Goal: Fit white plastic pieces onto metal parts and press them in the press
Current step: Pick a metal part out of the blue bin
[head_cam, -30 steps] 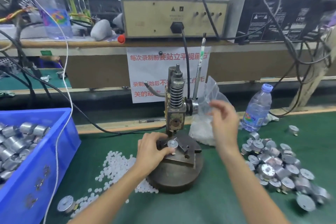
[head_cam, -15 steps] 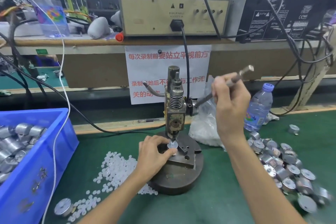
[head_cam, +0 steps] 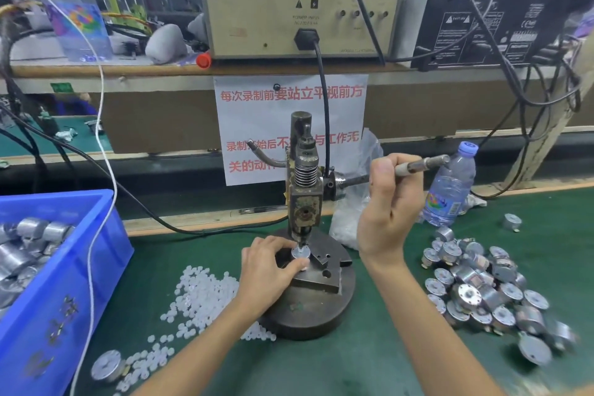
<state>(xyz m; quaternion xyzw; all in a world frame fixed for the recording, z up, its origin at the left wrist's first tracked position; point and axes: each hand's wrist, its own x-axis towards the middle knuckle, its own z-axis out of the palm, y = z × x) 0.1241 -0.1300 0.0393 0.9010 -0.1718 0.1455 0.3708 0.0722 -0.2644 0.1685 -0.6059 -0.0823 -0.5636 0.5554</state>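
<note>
**Station.** One hand press (head_cam: 303, 202) stands on a round base (head_cam: 308, 309) at the middle of the green mat (head_cam: 353, 363). One slotted fixture block (head_cam: 321, 278) lies on that base.

**Hands.** Two in view.
- The right hand (head_cam: 390, 202) is curled round the one lever handle (head_cam: 421, 165), which juts to the right of the press, roughly level.
- The left hand (head_cam: 270, 270) pinches one metal part (head_cam: 300, 252) between thumb and fingers. The part sits on the fixture directly under the ram, and the ram tip touches its centre. Whether a white piece is seated on it cannot be made out.

**Stock.**
- White plastic pieces (head_cam: 205, 296): one loose heap on the mat, left of the base and touching it, trailing toward the near edge. They are too many and too small to count.
- Heap of metal parts (head_cam: 482, 286): one, right of the press, upward of twenty pieces. They overlap, so an exact count is not possible.
- Stray parts: two. One stray part (head_cam: 107, 365) lies at the near left among the white pieces. A second lone part (head_cam: 511, 222) lies beyond the heap.
- One blue bin (head_cam: 58, 315) at the far left holds further metal cylinders. These are only partly in view.

**Other items.** One clear bag (head_cam: 350, 212) of white material sits behind the press, one water bottle (head_cam: 450, 190) stands to its right, and one paper notice (head_cam: 289, 96) hangs from the shelf.
</note>
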